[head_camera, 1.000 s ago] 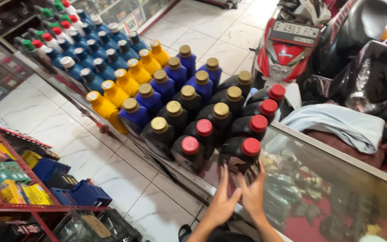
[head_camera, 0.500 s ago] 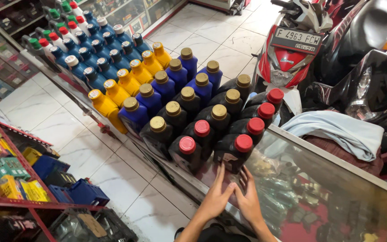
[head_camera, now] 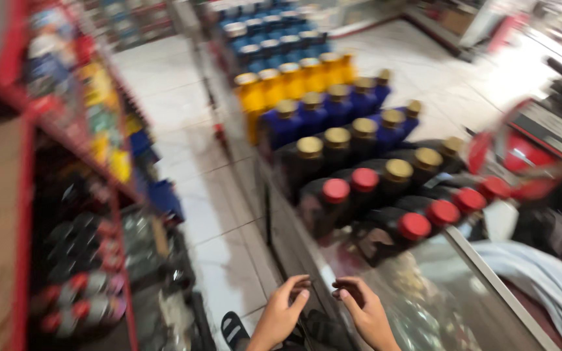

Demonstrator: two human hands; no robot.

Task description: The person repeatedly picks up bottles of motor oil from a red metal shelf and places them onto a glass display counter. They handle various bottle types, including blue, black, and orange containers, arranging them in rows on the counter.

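The nearest red-capped black bottle (head_camera: 395, 237) stands at the front of the rows on the glass counter (head_camera: 463, 292), just beyond my hands and apart from them; nothing is lifted yet. It is dark and squat, though blurred. My left hand (head_camera: 281, 315) and right hand (head_camera: 367, 313) hover empty, fingers loosely curled. Behind stand gold-capped, blue and yellow bottles (head_camera: 294, 81).

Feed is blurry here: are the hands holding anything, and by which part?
Nothing is held. Left hand and right hand hang empty, fingers curled, near the edge of the glass counter, short of the black bottles.
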